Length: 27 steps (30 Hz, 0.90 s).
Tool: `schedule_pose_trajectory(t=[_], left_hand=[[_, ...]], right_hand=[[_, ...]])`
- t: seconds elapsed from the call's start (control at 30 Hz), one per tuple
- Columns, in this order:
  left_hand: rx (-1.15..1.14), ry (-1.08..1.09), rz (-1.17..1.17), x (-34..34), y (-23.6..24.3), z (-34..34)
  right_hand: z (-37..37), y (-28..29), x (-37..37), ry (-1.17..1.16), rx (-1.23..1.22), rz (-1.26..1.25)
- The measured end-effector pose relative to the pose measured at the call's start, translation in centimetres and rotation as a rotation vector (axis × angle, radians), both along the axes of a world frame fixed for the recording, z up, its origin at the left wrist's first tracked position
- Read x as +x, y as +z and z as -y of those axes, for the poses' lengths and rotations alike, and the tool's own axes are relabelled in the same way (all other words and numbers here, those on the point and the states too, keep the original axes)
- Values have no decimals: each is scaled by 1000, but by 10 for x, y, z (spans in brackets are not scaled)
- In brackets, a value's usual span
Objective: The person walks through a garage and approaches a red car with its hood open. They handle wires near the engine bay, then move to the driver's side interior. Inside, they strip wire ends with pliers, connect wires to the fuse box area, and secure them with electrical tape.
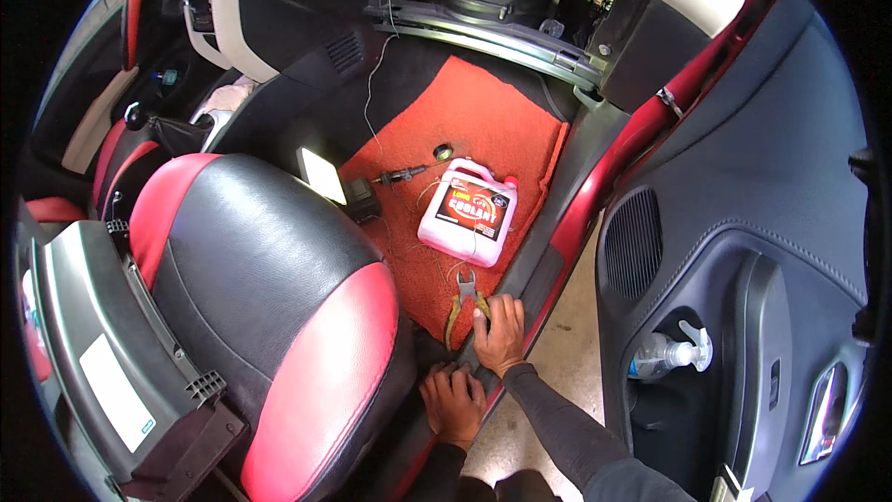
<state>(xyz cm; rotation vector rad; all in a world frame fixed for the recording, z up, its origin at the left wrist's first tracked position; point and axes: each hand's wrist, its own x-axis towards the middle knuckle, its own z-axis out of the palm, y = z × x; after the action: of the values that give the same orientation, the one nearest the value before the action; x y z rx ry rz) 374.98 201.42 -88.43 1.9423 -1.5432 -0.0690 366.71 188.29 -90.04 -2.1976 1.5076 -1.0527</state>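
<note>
Pliers (466, 286) with worn yellow handles lie on the orange-red floor mat (418, 144), jaws pointing away from me. My right hand (502, 336) is at their right-hand handle, which runs between the thumb and index finger; the other handle lies free. My left hand (452, 403) is lower and to the left by the door sill, fingers curled; what is under them is hidden. Beyond the pliers a white and pink coolant jug (467, 212) with a dark label lies on the mat. Thin wire strands trail around it.
A lit work lamp (321, 175) and a dark soldering-iron-like tool (402, 173) lie left of the jug, near a small round tin (443, 151). The black and red seat (269, 260) bears a dark plastic panel (130, 363). The open door (725, 195) holds a spray bottle (664, 355).
</note>
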Motion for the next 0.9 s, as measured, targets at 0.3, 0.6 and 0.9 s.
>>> schedule_pose_trajectory(t=[0.3,0.6,0.9], left_hand=[[-126,70,-172,-2,-4,-11],[-185,103,-1263,-34,48,-106],[416,-244,-1178,-142,183,-329]], right_hand=[[-24,40,3,-169,133,132],[-258,209,-104,-34,655,979],[-469,341,-134,-141,659,946]])
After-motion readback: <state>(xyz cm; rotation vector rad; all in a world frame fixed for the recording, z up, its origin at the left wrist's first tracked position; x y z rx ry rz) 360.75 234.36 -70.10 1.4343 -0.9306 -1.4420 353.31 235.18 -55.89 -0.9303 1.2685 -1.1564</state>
